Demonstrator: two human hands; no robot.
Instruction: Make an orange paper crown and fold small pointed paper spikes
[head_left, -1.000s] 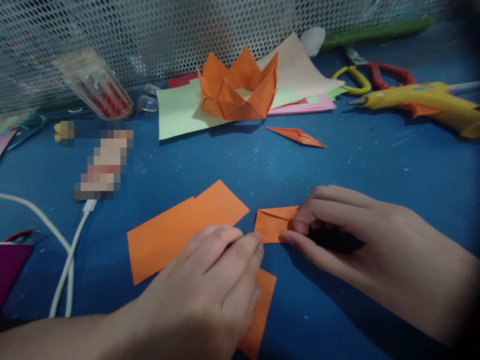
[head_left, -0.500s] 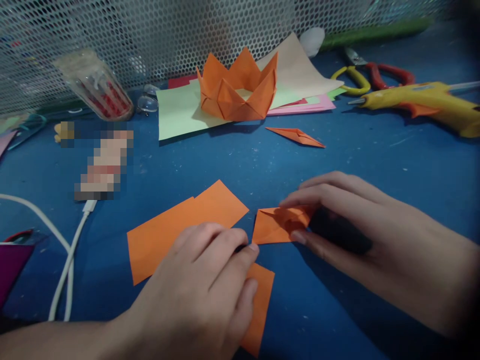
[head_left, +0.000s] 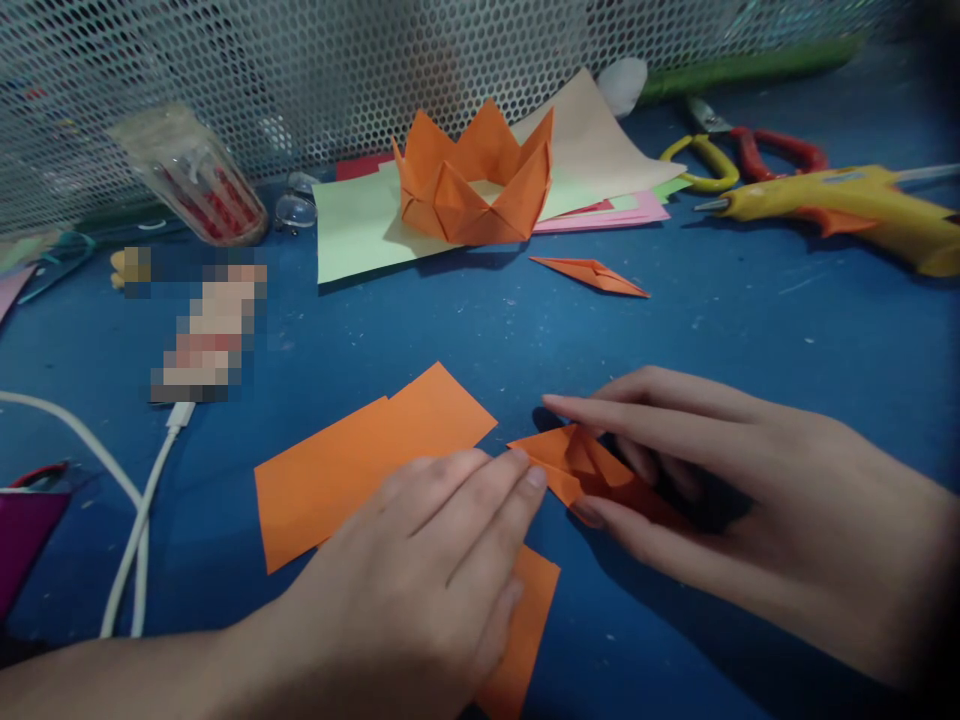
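A small folded piece of orange paper [head_left: 577,460] lies at an angle on the blue table, its flaps standing partly up. My right hand [head_left: 720,490] holds it from the right, thumb on the near edge and the other fingers along the far side; the index finger reaches out past it. Fairly straight and close together, the fingers of my left hand [head_left: 442,560] lie flat, with their tips at the folded piece's left corner. Beneath that hand are flat orange paper rectangles [head_left: 337,475], and another orange sheet [head_left: 529,630] shows under its near side.
Behind stands an orange folded-paper crown [head_left: 480,200] on coloured sheets, with a slim folded orange piece [head_left: 592,275] before it. A yellow glue gun [head_left: 832,205] and pliers [head_left: 705,165] lie right. At left are a jar [head_left: 199,180] and a white cable [head_left: 139,540].
The folded orange piece has turned and its flaps have opened up. My left hand has moved right to its corner, fingers straighter. My right index finger has lifted off and stretched out.
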